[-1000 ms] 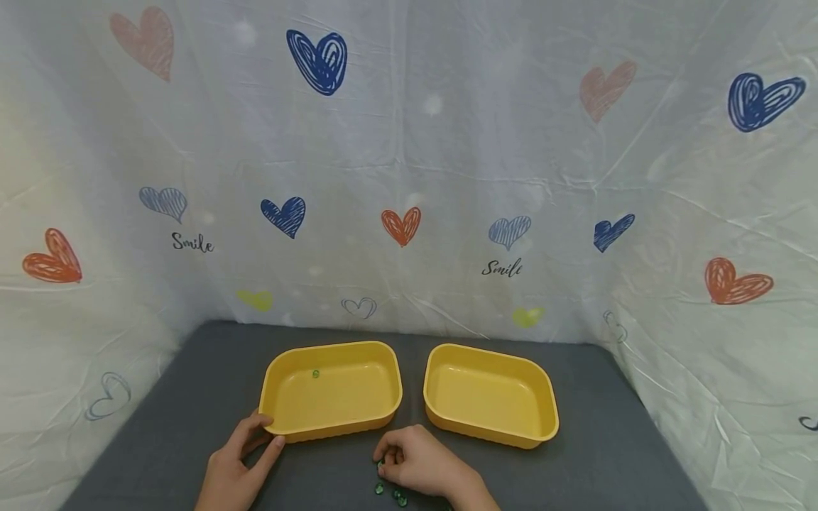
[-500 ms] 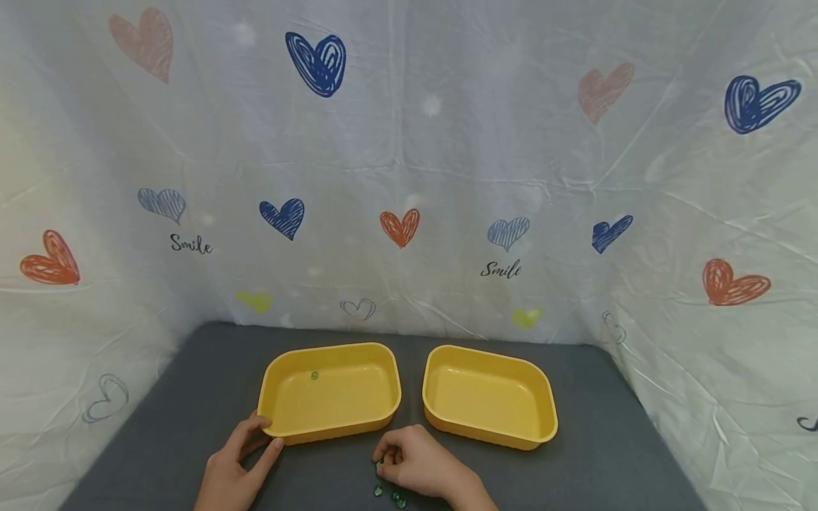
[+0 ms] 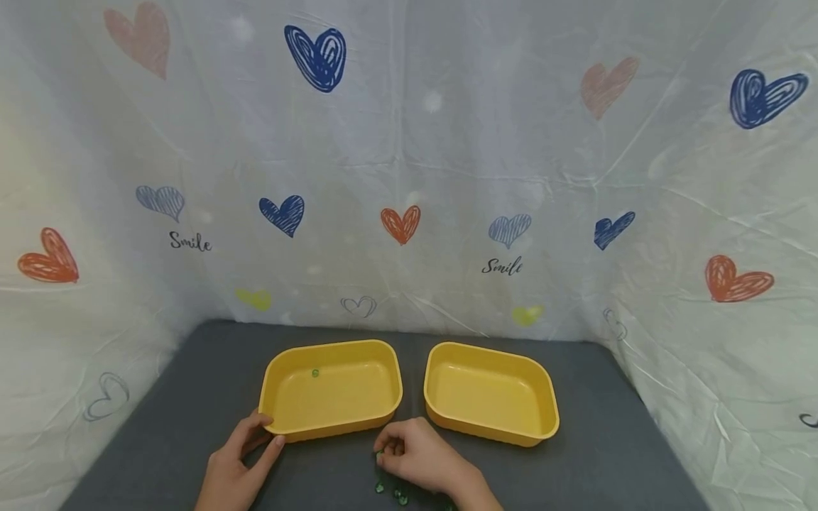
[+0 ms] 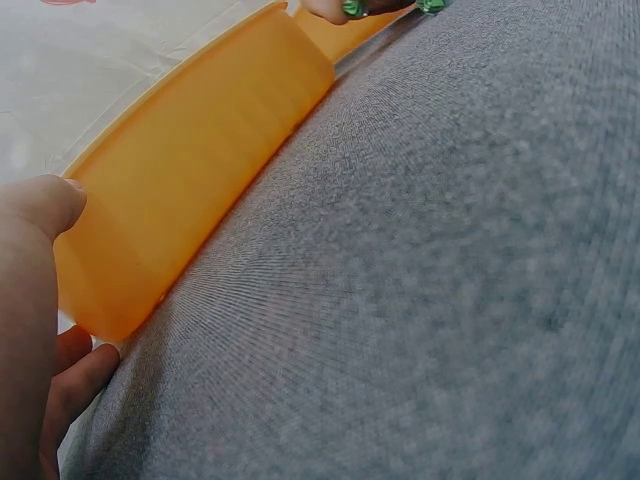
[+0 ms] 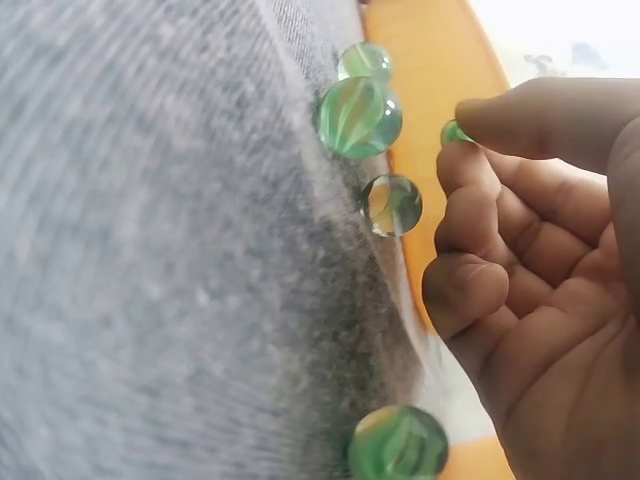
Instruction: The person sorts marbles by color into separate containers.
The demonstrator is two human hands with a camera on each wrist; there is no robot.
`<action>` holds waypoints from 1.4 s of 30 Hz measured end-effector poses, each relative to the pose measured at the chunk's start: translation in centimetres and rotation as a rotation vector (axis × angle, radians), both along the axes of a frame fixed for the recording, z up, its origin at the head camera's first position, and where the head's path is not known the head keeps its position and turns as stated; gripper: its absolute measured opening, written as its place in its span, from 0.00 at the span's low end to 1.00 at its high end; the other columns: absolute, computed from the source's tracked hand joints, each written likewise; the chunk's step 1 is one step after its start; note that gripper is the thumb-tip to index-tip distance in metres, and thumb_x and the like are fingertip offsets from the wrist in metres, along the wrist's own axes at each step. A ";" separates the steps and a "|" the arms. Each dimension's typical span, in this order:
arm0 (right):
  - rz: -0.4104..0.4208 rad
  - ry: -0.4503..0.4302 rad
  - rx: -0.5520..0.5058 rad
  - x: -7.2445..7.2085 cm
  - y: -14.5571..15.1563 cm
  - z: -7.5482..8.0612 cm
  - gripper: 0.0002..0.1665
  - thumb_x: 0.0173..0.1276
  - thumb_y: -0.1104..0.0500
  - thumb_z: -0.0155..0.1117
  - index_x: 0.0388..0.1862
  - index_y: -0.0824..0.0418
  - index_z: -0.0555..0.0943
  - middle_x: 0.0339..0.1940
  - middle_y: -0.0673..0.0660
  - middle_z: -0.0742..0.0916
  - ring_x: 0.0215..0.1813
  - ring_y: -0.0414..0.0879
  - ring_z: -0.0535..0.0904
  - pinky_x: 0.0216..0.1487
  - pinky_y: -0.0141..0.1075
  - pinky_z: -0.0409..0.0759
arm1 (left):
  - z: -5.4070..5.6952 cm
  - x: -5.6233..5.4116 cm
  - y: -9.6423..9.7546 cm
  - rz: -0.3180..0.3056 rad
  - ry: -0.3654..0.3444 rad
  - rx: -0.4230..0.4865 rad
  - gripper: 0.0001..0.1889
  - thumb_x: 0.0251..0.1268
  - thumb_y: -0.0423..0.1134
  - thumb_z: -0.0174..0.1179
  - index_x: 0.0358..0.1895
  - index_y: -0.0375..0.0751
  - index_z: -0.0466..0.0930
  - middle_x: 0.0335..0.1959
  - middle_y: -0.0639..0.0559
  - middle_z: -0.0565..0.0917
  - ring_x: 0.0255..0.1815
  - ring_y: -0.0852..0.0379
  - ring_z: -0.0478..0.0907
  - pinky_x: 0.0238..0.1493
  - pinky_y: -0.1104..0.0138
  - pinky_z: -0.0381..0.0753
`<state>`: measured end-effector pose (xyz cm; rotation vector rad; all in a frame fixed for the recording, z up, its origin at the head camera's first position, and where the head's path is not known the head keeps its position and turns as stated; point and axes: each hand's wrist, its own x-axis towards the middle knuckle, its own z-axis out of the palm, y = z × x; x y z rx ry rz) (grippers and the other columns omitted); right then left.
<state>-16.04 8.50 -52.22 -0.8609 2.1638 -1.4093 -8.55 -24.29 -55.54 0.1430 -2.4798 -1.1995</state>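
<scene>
My left hand (image 3: 231,468) holds the near left corner of the left yellow bin (image 3: 332,404), its thumb against the outer wall. One green glass marble (image 3: 315,373) lies inside that bin. Between thumb and forefinger, my right hand (image 3: 427,458) pinches another green marble (image 5: 456,132), mostly covered by the fingertips. The right hand is in front of the gap between the bins, just above the table. Several more swirled marbles (image 5: 360,118) lie on the cloth beside and below it; one clear-green marble (image 5: 392,205) is close to the curled fingers.
A second yellow bin (image 3: 492,397) stands at the right, with no marble visible inside. Dark grey cloth (image 3: 607,433) covers the table. White curtains (image 3: 409,142) printed with hearts hang behind and at both sides.
My right hand has lifted slightly from the cloth with the pinched marble. The left hand and both bins stay in place; the head view shifts a little.
</scene>
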 end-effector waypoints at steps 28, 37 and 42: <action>-0.151 0.147 -0.208 -1.1 -2.5 3.2 0.10 0.78 0.59 0.73 0.51 0.64 0.91 0.36 0.45 0.90 0.35 0.36 0.82 0.36 0.30 0.86 | 0.4 0.1 0.0 0.002 0.001 0.007 0.18 0.77 0.43 0.73 0.62 0.46 0.80 0.66 0.36 0.85 0.53 0.43 0.91 0.48 0.63 0.94; -0.318 0.123 -0.231 -2.1 -3.7 3.4 0.08 0.77 0.60 0.73 0.50 0.61 0.90 0.36 0.51 0.87 0.34 0.41 0.80 0.34 0.29 0.81 | 0.2 0.1 0.0 0.002 0.002 0.010 0.18 0.76 0.42 0.74 0.61 0.47 0.80 0.63 0.39 0.86 0.51 0.46 0.92 0.47 0.68 0.93; -0.376 0.152 -0.223 -2.6 -4.0 3.1 0.06 0.77 0.59 0.73 0.49 0.57 0.91 0.36 0.50 0.87 0.35 0.41 0.79 0.37 0.29 0.81 | 0.2 0.1 0.0 0.001 0.009 0.011 0.18 0.75 0.41 0.74 0.61 0.47 0.80 0.64 0.37 0.85 0.52 0.45 0.92 0.47 0.65 0.93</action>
